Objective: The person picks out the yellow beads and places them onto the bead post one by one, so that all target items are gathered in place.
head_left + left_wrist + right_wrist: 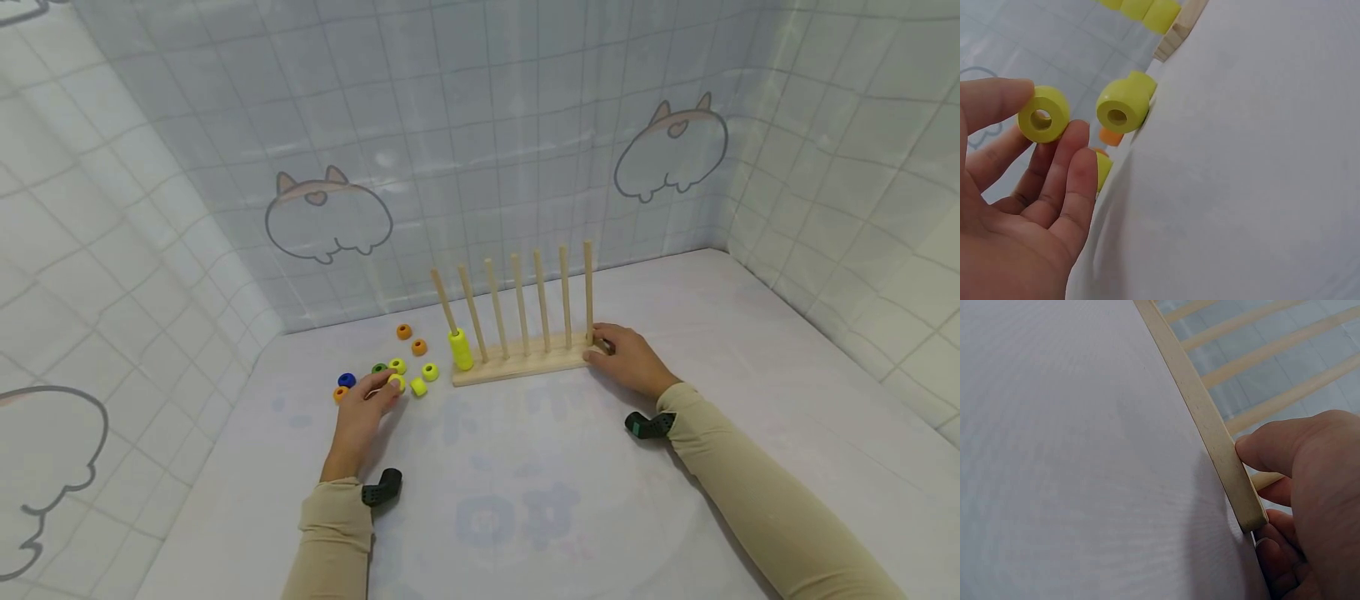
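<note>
My left hand (360, 415) pinches a yellow bead (1054, 102) between thumb and fingers, its hole facing the wrist camera. Around that hand lie more loose yellow beads (418, 387). A wooden peg rack (521, 366) with a row of several upright pegs stands ahead. Its leftmost peg carries a stack of yellow beads (461, 350), and the other pegs are bare. At the rack's right end, my right hand (636, 363) grips the base (1225, 469), the thumb on the near edge and the other fingers around the end and behind.
Two orange beads (419, 347) lie behind the yellow ones. A blue bead (346, 380) and another orange bead (341, 393) are left of my left hand, and a green bead (379, 368) is just behind it. A tile-patterned wall (480, 150) closes off the back of the white table (517, 467).
</note>
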A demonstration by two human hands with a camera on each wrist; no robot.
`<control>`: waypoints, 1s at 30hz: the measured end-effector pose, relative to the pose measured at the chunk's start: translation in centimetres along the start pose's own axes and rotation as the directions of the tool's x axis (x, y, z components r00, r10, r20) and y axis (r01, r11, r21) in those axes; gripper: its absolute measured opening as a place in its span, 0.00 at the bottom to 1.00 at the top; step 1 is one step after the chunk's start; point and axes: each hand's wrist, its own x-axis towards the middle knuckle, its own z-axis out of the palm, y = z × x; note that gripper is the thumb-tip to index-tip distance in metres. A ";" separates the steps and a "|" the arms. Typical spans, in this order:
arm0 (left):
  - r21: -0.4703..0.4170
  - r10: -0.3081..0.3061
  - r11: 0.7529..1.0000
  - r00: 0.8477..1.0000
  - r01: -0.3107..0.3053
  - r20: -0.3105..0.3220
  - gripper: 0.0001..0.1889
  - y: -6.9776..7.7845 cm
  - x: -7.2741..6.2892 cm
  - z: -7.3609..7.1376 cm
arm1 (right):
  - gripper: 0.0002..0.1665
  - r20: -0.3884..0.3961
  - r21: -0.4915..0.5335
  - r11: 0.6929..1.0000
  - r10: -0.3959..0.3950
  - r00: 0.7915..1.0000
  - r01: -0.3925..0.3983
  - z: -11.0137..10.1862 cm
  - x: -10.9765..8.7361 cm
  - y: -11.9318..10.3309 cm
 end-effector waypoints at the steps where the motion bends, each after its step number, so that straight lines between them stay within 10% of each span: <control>1: -0.020 0.001 1.000 1.000 -0.001 0.000 0.25 0.1 0.0 0.0 | 0.28 0.001 -0.002 1.000 0.000 1.000 0.000 0.0 0.0 0.0; 10: -0.186 0.039 0.982 0.999 -0.038 -0.001 0.24 0.8 -0.3 0.3 | 0.28 -0.001 -0.008 1.000 -0.004 1.000 0.004 -0.1 -0.1 0.0; 30: -0.227 0.076 0.971 0.997 -0.080 -0.024 0.25 0.6 -0.8 0.8 | 0.30 -0.013 -0.023 1.000 -0.008 1.000 0.008 0.4 -0.2 0.6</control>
